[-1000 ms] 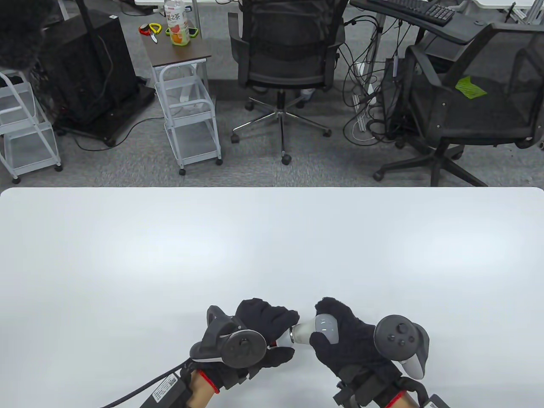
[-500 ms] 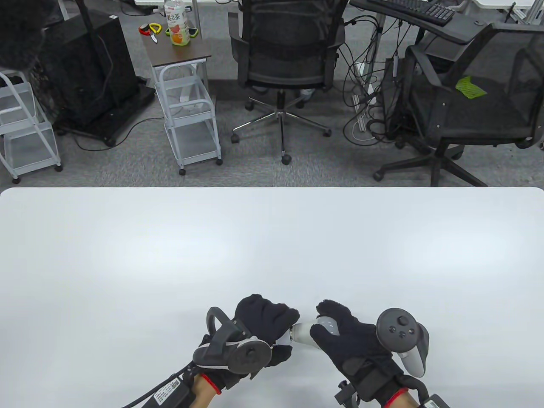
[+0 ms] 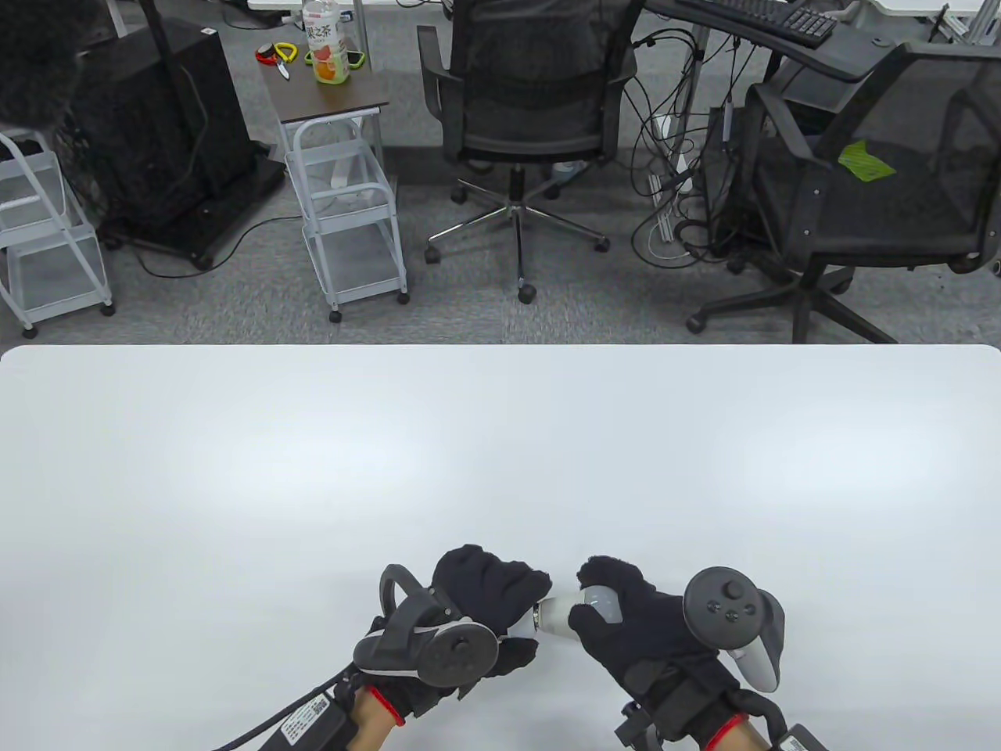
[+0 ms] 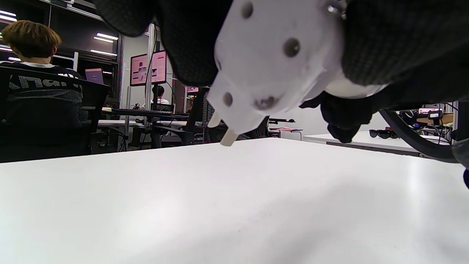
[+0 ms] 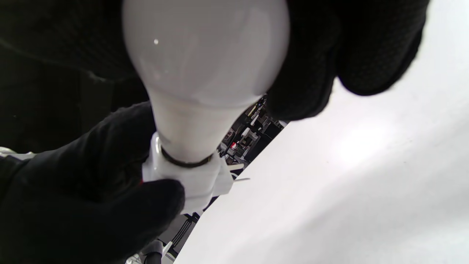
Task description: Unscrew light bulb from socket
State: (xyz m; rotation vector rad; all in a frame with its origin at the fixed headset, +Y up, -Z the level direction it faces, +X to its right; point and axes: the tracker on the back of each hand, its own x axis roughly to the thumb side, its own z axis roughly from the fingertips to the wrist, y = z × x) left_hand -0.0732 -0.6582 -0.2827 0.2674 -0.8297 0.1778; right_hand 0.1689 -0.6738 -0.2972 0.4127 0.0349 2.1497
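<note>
The left hand [image 3: 477, 602] is gripping the socket [image 5: 187, 179] while the right hand [image 3: 633, 626] is wrapping the bulb [image 5: 205, 51] between both palms, ideally turning it without squeezing or tilting.

One bulb [image 3: 575, 609], one socket [image 4: 271, 66], two hands.

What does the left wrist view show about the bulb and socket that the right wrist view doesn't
Only the left wrist view shows the underside of the white socket: its round holes and two plug prongs pointing down toward the table, held clear of it by the left hand.

Only the right wrist view shows the light bulb itself, its neck seated in the socket collar with a dark ring at the joint, and the right hand gripping the globe.

Both show the socket, black gloves and the white table.
</note>
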